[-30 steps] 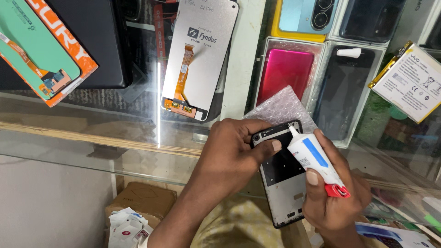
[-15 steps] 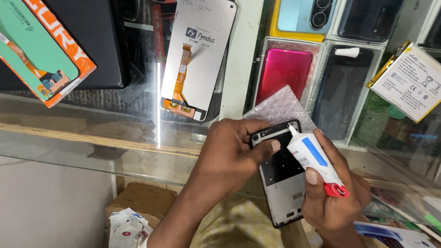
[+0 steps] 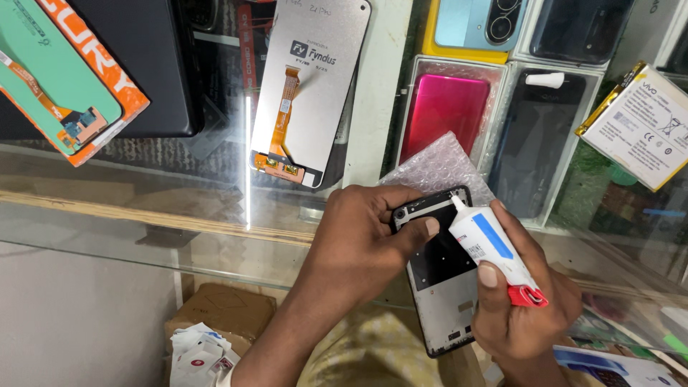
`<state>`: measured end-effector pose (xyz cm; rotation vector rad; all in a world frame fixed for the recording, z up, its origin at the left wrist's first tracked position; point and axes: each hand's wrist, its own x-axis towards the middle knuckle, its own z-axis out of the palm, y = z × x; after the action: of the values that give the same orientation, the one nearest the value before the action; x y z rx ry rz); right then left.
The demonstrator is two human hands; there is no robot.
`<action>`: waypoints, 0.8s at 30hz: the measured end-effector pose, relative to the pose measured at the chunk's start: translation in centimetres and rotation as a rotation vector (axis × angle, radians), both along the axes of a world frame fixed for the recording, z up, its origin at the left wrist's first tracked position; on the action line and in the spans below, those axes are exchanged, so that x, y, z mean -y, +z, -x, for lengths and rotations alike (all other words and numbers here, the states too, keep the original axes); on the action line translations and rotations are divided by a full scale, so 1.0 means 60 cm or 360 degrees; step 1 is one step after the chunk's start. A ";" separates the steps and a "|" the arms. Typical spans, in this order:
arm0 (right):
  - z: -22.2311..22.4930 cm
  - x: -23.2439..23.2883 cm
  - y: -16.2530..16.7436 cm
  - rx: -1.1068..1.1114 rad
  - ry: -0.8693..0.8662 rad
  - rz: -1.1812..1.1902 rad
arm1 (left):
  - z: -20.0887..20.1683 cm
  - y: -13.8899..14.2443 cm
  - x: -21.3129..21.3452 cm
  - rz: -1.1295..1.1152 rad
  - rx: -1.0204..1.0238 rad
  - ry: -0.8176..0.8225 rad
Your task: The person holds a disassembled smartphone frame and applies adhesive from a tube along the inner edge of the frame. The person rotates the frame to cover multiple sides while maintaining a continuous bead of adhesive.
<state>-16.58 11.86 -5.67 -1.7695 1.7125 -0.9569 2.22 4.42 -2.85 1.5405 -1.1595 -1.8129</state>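
The right hand (image 3: 527, 304) is closed around a white glue tube (image 3: 491, 247) with a blue stripe and a red crimped end, the thumb pressing on the tube's body and the nozzle tip touching the far right corner of a phone frame (image 3: 444, 276). The left hand (image 3: 365, 240) grips that frame from the left, fingers curled around its far end and the thumb lying flat on its dark inner face. The frame is held above the glass counter (image 3: 143, 215), tilted, its far end up between the two hands and its grey near end pointing down toward the person. Just behind the frame's far edge a piece of bubble wrap (image 3: 437, 165) sticks up, touching or nearly touching the fingers. Beyond it, inside the glass display, clear plastic cases stand side by side: one holds a pink phone back (image 3: 444, 115), the next to the right a black phone back (image 3: 534, 136), and above them a yellow-edged case holds a pale blue back (image 3: 466, 25). Left of these a grey screen panel (image 3: 308, 86) with an orange ribbon cable leans upright. At far left an orange box (image 3: 86, 79) carries a green panel. At far right lies a white battery (image 3: 641, 125). Below the counter, near left, a cardboard box (image 3: 222, 315) sits with small white packets (image 3: 201, 358) beside it.
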 end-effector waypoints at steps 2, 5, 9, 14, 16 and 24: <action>-0.001 -0.001 -0.001 0.0024 -0.0021 -0.0004 | 0.001 0.001 0.000 -0.0021 0.0014 0.0009; 0.001 -0.001 0.000 0.0016 -0.0014 -0.0009 | 0.002 0.004 0.000 -0.0015 -0.0015 0.0023; 0.001 -0.002 0.001 -0.0016 -0.0007 -0.0010 | 0.001 0.004 0.000 -0.0013 0.0032 0.0023; -0.001 -0.003 0.001 -0.0023 -0.0060 -0.0036 | 0.002 0.002 0.000 0.0019 0.0000 0.0029; -0.001 -0.002 0.000 -0.0004 -0.0032 0.0001 | 0.003 0.001 0.001 0.0028 -0.0026 0.0038; 0.000 0.001 0.001 -0.0015 -0.0021 0.0011 | 0.002 0.003 0.002 0.0007 -0.0021 0.0036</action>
<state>-16.59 11.78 -5.61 -1.7720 1.7306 -0.9625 2.10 4.28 -2.67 1.5311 -1.1347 -1.8021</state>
